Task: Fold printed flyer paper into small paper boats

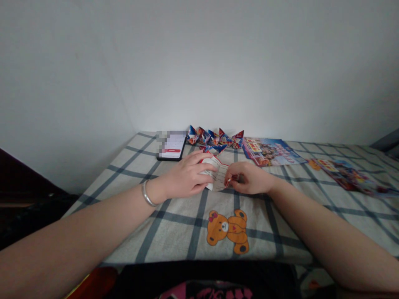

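A small printed sheet of paper (220,175), white with lines of text and a red edge, is partly folded on the table in front of me. My left hand (193,174), with a silver bangle on the wrist, lies over its left side and grips it with bent fingers. At the right side, my right hand (249,177) pinches the paper's edge between thumb and fingers. Just beyond them sits a small blue and red folded paper piece (215,148). The underside of the sheet is hidden by my hands.
Several folded paper pieces (230,140) stand in a row near the wall. A phone (172,145) with a lit screen lies left of them. Colourful leaflets (274,151) and another leaflet stack (352,175) lie rightward. A checked cloth (174,236) with printed bears covers the table.
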`<state>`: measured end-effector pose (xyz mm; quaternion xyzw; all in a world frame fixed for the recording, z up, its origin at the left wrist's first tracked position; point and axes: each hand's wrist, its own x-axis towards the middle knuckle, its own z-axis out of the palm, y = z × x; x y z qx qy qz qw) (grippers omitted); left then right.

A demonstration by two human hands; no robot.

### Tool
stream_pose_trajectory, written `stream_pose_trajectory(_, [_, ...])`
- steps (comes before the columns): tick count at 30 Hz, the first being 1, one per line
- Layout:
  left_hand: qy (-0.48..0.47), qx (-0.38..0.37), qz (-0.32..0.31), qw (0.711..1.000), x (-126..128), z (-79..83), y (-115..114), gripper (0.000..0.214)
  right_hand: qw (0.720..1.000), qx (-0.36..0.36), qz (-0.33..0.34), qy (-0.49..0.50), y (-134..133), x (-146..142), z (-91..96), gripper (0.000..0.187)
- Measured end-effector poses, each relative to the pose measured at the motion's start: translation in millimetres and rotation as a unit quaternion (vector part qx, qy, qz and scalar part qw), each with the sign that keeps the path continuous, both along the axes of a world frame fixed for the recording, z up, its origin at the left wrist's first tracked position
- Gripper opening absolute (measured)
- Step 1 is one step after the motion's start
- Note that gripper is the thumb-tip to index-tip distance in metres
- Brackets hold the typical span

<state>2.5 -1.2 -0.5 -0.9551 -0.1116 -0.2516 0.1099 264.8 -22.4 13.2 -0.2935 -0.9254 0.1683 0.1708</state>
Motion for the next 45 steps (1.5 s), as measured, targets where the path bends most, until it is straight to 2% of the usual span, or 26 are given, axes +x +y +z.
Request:
stream_pose_trajectory(8, [0.022,-0.036,-0.057,0.997,2.5,1.2,1.2,0.018,0.998,-0.018,-0.053,-0.012,0.6,-1.1,-1.1,0.011])
stream_pose_trajectory(15, [0.025,-0.051,-0.068,0.996,1.2,0.8,1.2,0.019,0.991,-0.072,-0.104,0.042,4.8,-5.1,-10.0,0.010])
stream_pose_trajectory(22, [0.006,-0.046,-0.096,0.994,1.6,5.6,-1.9,0.019,0.989,-0.009,-0.147,0.023,8.9,-8.5,-18.0,0.006])
stream_pose_trajectory(28, [0.012,-0.049,-0.077,0.996,2.3,2.9,-2.9,0.016,0.983,0.012,-0.181,0.019,12.5,-12.7,-27.4,0.006])
stream_pose_trajectory(34, [0.030,-0.056,-0.065,0.996,2.3,-2.5,0.8,0.018,0.983,0.021,-0.183,0.020,11.7,-14.9,-26.0,0.002])
stream_pose_trajectory(45, [0.014,-0.072,-0.089,0.993,5.5,-6.5,5.6,0.016,0.982,0.029,-0.187,0.021,12.2,-16.2,-26.1,0.003])
